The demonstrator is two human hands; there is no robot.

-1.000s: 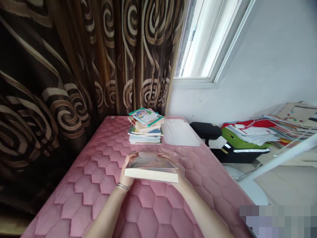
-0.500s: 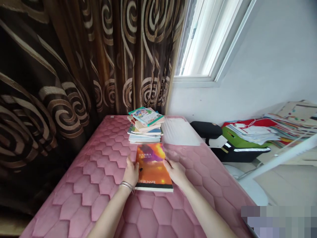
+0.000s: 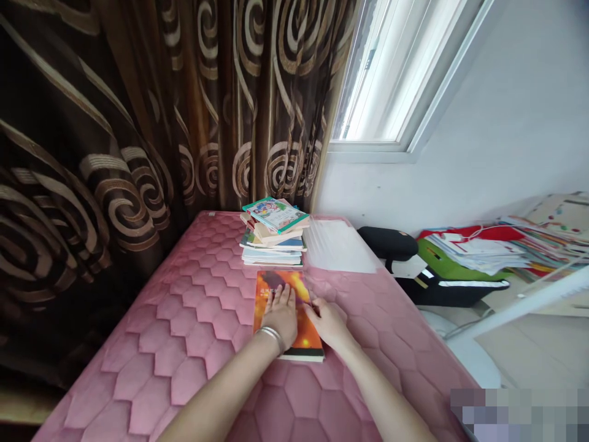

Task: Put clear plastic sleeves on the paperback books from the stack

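An orange and purple paperback book [image 3: 306,337] lies flat on the pink quilted mattress [image 3: 202,313], its dark-banded lower edge towards me. My left hand [image 3: 281,313], with bracelets at the wrist, rests palm down on the cover with its fingers stretched out, hiding part of the title. At the book's right edge, my right hand [image 3: 327,320] is closed, thumb and fingers pinching the side. Just beyond the book stands an uneven stack of books [image 3: 273,248], topped by a book with a green border [image 3: 278,215].
A translucent white sheet [image 3: 338,245] lies right of the stack. Dark patterned curtains [image 3: 211,123] hang along the left and back. Beyond the mattress's right side are a black padded object [image 3: 386,242], a green-and-black container [image 3: 460,285] piled with papers, and a white slanted pole [image 3: 529,307].
The book was held tilted in both hands, then came down flat on the mattress. My left hand has moved from its left edge onto the cover; my right hand stays at the right edge.
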